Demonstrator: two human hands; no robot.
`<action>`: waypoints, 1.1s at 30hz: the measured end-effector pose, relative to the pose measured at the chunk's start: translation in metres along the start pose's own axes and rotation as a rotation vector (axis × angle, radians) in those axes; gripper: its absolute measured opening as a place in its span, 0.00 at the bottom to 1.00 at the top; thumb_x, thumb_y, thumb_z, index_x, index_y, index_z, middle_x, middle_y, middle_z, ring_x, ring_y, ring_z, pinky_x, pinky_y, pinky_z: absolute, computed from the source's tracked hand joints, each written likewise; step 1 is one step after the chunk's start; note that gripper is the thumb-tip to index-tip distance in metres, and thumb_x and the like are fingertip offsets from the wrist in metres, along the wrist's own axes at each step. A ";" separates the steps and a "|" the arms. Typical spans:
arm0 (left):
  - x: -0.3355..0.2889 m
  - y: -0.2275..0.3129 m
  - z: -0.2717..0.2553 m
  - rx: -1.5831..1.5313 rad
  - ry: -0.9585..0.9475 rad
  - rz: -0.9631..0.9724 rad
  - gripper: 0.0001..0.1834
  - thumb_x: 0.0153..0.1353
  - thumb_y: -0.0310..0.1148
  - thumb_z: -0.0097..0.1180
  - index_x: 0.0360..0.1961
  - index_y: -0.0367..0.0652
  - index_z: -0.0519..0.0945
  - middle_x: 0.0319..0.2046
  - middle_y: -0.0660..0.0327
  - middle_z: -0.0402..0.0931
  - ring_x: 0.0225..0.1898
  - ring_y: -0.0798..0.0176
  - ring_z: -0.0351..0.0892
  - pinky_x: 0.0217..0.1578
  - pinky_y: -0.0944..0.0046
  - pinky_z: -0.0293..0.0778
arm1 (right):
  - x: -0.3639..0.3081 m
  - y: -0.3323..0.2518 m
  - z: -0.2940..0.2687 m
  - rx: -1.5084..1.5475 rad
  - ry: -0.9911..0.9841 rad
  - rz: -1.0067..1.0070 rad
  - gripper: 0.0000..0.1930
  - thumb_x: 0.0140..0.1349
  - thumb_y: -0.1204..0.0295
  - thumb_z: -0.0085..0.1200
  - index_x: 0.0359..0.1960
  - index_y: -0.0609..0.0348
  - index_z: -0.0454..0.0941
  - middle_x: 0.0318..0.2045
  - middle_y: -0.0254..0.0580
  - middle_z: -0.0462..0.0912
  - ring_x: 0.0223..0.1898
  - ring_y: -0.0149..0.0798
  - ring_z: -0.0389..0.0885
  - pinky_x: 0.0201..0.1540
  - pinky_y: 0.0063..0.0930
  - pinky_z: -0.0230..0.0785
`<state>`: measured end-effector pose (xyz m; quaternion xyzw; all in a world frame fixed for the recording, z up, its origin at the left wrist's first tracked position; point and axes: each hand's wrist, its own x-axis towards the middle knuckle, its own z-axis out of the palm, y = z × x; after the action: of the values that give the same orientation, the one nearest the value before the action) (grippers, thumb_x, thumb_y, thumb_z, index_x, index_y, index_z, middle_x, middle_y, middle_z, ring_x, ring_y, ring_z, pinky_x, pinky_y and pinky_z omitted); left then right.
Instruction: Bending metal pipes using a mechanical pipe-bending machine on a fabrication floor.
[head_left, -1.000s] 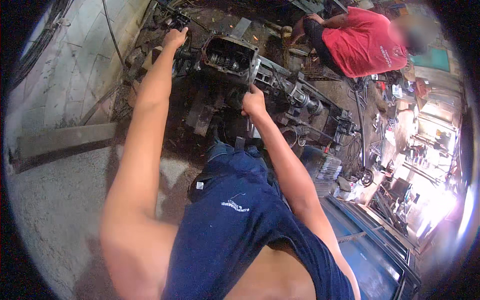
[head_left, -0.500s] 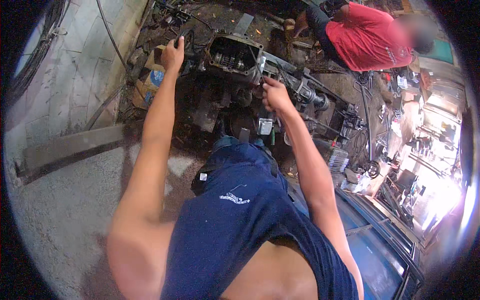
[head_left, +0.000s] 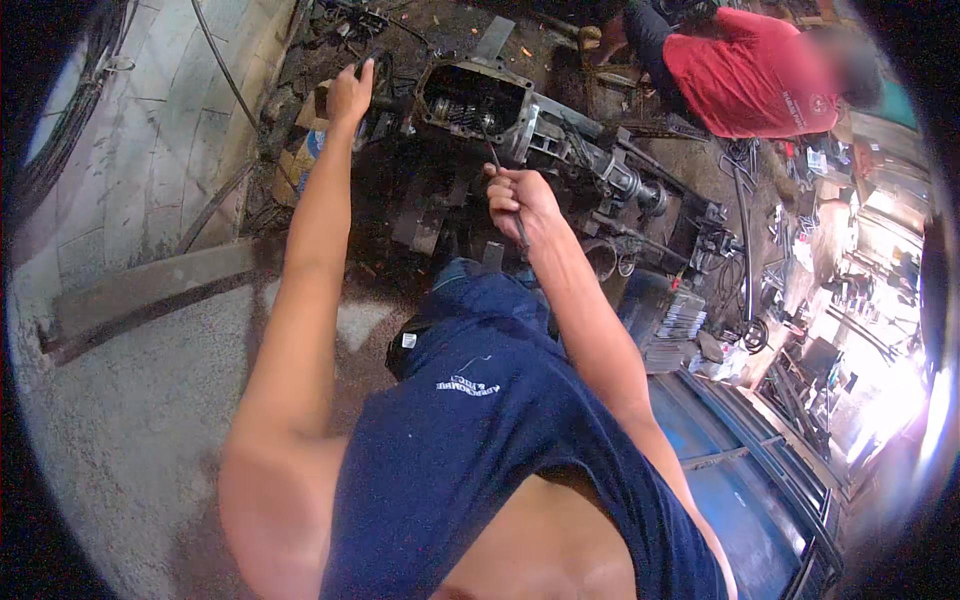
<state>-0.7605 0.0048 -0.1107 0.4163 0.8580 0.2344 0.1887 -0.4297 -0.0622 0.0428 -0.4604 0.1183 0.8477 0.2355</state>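
A greasy gearbox housing (head_left: 428, 118) lies with its top uncovered, and gear teeth (head_left: 470, 112) show inside. My right hand (head_left: 522, 205) is closed around a thin dark metal rod (head_left: 494, 152). The rod slants up toward the near edge of the housing's opening; whether its far tip touches anything cannot be made out. To the left of the housing, my left hand (head_left: 348, 98) grips the rim of a dark round wheel (head_left: 378, 112), its fingers partly hidden against it.
A person in a red shirt (head_left: 750, 75) bends at the upper right. Shafts and machine parts (head_left: 630, 185) run right from the housing. A cardboard box (head_left: 290, 170) stands by the left wall, a long beam (head_left: 170, 295) below it. Blue metal frames (head_left: 745, 495) lie lower right.
My right hand has moved left and nearer to me, and more of the rod shows, now tilted differently. My left hand stays at the wheel, its fingers shifted slightly upward.
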 end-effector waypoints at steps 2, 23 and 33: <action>0.016 0.005 0.002 0.057 -0.035 -0.036 0.36 0.63 0.60 0.43 0.53 0.34 0.75 0.48 0.41 0.76 0.52 0.40 0.75 0.50 0.46 0.71 | 0.004 0.006 0.005 0.080 0.008 0.007 0.05 0.69 0.75 0.34 0.41 0.60 0.63 0.15 0.25 0.53 0.13 0.24 0.49 0.11 0.19 0.42; -0.233 0.099 0.074 0.015 0.167 0.727 0.21 0.61 0.38 0.56 0.53 0.38 0.72 0.51 0.48 0.70 0.55 0.43 0.66 0.58 0.47 0.61 | -0.194 -0.020 -0.351 -0.912 0.707 -0.670 0.12 0.61 0.67 0.50 0.33 0.60 0.83 0.18 0.31 0.74 0.20 0.26 0.69 0.24 0.22 0.61; -0.396 0.127 0.158 -0.138 -0.265 0.482 0.09 0.61 0.34 0.54 0.37 0.38 0.76 0.35 0.53 0.76 0.39 0.50 0.75 0.43 0.54 0.70 | -0.196 -0.079 -0.593 -0.982 1.360 -0.612 0.16 0.55 0.60 0.52 0.35 0.60 0.84 0.31 0.55 0.84 0.36 0.51 0.83 0.45 0.42 0.70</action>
<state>-0.3680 -0.2055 -0.1182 0.6216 0.6841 0.2737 0.2660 0.1314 -0.2983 -0.1170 -0.9240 -0.2722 0.2465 0.1068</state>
